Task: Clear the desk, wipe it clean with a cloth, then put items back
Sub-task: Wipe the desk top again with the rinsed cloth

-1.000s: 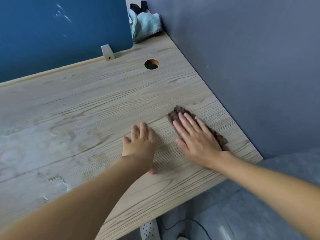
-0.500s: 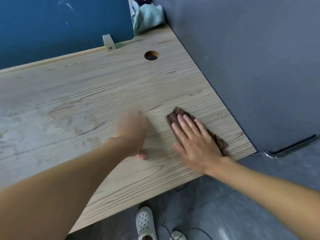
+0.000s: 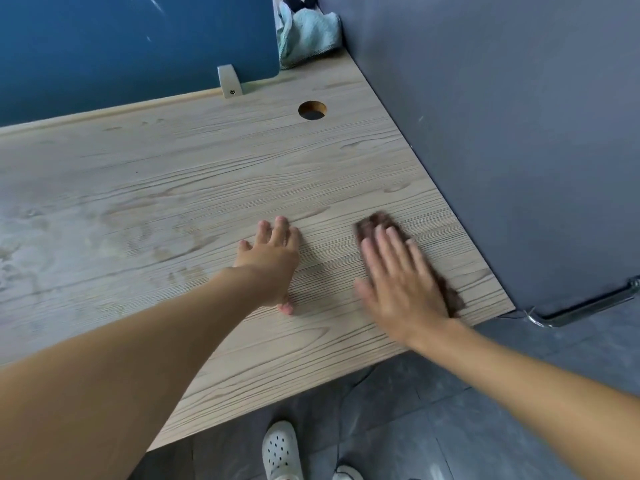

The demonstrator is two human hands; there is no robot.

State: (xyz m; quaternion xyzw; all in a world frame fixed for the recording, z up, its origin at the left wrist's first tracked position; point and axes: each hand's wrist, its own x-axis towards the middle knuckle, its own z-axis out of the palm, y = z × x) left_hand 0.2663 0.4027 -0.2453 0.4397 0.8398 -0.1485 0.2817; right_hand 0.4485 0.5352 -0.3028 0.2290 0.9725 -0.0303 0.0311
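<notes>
Presses brown cloth (image 3: 372,221) onto wooden desk (image 3: 207,188) under flat, straight-fingered right hand (image 3: 398,289); rests left hand (image 3: 273,261) flat, fingers spread, just beside.

No text, label, brand, number or sign can be read anywhere in the head view. The pale marks on the blue panel (image 3: 138,46) are scuffs rather than letters, and the counter (image 3: 207,161) shows only wood grain. The white shoe (image 3: 280,452) on the floor carries a pattern of holes but no legible logo.
</notes>
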